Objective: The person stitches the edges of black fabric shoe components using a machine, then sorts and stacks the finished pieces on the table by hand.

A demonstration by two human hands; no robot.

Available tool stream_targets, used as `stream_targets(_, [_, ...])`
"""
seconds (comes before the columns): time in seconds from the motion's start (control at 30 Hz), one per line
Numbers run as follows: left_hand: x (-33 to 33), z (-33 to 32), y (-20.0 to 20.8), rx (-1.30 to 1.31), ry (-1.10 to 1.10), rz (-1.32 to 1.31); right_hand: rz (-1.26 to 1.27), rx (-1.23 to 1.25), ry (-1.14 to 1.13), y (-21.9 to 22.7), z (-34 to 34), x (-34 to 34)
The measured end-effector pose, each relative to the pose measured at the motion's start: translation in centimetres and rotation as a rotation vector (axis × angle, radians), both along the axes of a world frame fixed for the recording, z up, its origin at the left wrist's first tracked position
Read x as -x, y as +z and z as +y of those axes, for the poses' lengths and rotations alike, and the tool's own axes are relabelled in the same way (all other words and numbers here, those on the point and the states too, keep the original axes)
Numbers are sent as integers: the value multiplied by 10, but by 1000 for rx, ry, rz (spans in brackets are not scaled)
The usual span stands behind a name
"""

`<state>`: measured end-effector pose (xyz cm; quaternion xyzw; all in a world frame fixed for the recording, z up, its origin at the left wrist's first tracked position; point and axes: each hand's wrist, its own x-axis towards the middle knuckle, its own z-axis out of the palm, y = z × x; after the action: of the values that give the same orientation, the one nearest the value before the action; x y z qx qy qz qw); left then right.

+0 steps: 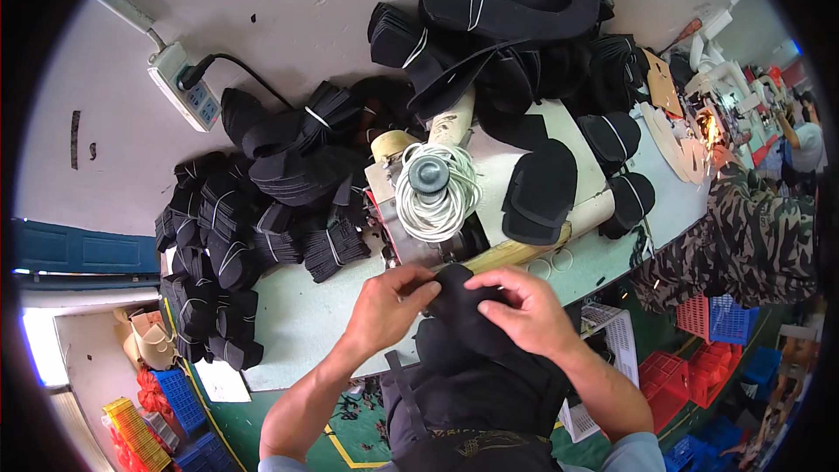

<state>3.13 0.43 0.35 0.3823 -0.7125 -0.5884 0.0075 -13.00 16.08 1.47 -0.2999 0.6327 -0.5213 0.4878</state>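
Note:
Between my hands, in front of the table edge, is a rounded black padded piece (456, 319), seemingly cut fabric or foam. My left hand (389, 308) pinches its left edge between thumb and fingers. My right hand (531, 313) grips the right edge, fingers curled in. Below it, another dark rounded shape partly merges with my black apron (489, 393). Just beyond my hands stands a machine with a grey round knob (428, 173), ringed by many white elastic loops (437, 218). A loose stack of similar black pieces (540, 192) lies on the machine's pale surface.
Banded black bundles (232, 253) crowd the table's left side, and more black pieces (516, 13) pile up behind the machine. A power strip (185, 87) hangs on the wall. At right sits a person in camouflage clothing (743, 240). Red crates (664, 385) stand on the floor.

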Motion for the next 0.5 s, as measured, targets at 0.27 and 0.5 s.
stream_targets(0.27, [18, -16, -19, 276, 118, 25, 186, -23, -134, -38, -21, -22])
stream_targets(0.5, [11, -1, -9, -20, 134, 34, 212, 18, -109, -13, 1, -5])
